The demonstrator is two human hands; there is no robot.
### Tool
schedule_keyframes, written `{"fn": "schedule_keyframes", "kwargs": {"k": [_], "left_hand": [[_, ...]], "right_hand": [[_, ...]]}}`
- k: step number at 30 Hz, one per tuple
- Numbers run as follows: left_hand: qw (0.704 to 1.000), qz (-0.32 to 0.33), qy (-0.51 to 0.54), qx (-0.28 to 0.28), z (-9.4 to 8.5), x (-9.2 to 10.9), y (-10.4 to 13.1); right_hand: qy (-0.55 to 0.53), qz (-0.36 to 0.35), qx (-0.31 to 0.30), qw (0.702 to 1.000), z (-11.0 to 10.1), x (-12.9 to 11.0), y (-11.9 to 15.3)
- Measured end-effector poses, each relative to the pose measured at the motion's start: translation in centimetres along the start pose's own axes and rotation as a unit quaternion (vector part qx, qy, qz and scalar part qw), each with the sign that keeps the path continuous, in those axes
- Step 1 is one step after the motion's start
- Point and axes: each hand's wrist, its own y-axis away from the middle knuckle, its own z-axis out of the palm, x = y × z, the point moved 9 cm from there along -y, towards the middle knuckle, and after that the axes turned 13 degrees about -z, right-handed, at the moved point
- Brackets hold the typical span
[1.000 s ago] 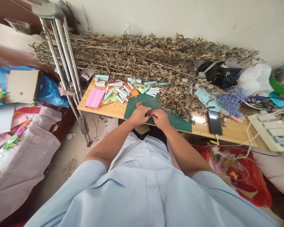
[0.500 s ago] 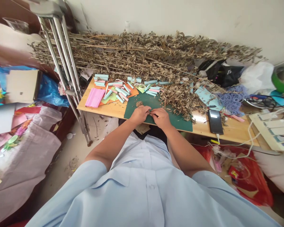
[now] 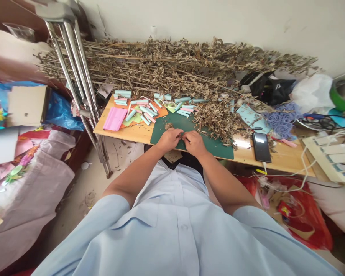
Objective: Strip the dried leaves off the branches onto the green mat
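Note:
My left hand (image 3: 169, 139) and my right hand (image 3: 194, 142) meet over the front edge of a green mat (image 3: 218, 149). Both have their fingers pinched together, the fingertips nearly touching. Something small and dark shows between them, too small to name. Just beyond my left hand a small brown clump (image 3: 168, 125) rests on the mat. A heap of dry crumpled leaves (image 3: 218, 120) covers the mat's right part. Blue and pink paper rolls (image 3: 148, 111) lie behind and to the left, over orange and green sheets.
Long dried leafy stalks (image 3: 161, 57) stretch along the wall. A phone (image 3: 261, 147) with a cable, purple yarn (image 3: 283, 119) and a power strip (image 3: 327, 157) are on the right. Metal crutches (image 3: 83, 84) stand left, beside pink paper (image 3: 115, 119). A red bag (image 3: 313, 214) is below right.
The fingers of my right hand have curled in a little and shifted slightly against those of my left hand. The things on the table have not moved.

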Motion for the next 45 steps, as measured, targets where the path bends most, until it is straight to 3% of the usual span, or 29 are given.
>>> {"fn": "schedule_keyframes", "kwargs": {"k": [8,17,24,34,37,41,45], "left_hand": [[0.999,-0.014,0.047,0.021,-0.7,-0.8,0.1],[0.999,-0.029,-0.011,0.028,-0.9,-0.6,1.1],[0.996,-0.038,-0.068,0.039,-1.2,-0.7,2.5],[0.992,0.013,-0.125,0.026,-0.1,0.0,1.4],[0.996,-0.021,-0.080,0.041,-0.3,-0.2,0.9],[0.985,-0.128,0.066,0.093,-1.7,-1.5,0.2],[0.968,-0.168,0.140,0.126,-2.9,-2.0,-0.4]], "right_hand": [[-0.013,0.060,0.069,0.996,-1.2,1.0,0.7],[0.001,0.108,0.136,0.985,-2.1,2.2,1.6],[0.003,0.107,0.135,0.985,-2.0,2.2,1.7],[-0.006,0.111,0.151,0.982,-2.3,2.3,1.7],[-0.016,0.111,0.158,0.981,-2.4,2.2,1.7],[-0.035,0.097,0.152,0.983,-2.5,1.8,1.4],[-0.057,0.027,0.091,0.994,-1.7,0.4,0.4]]}}
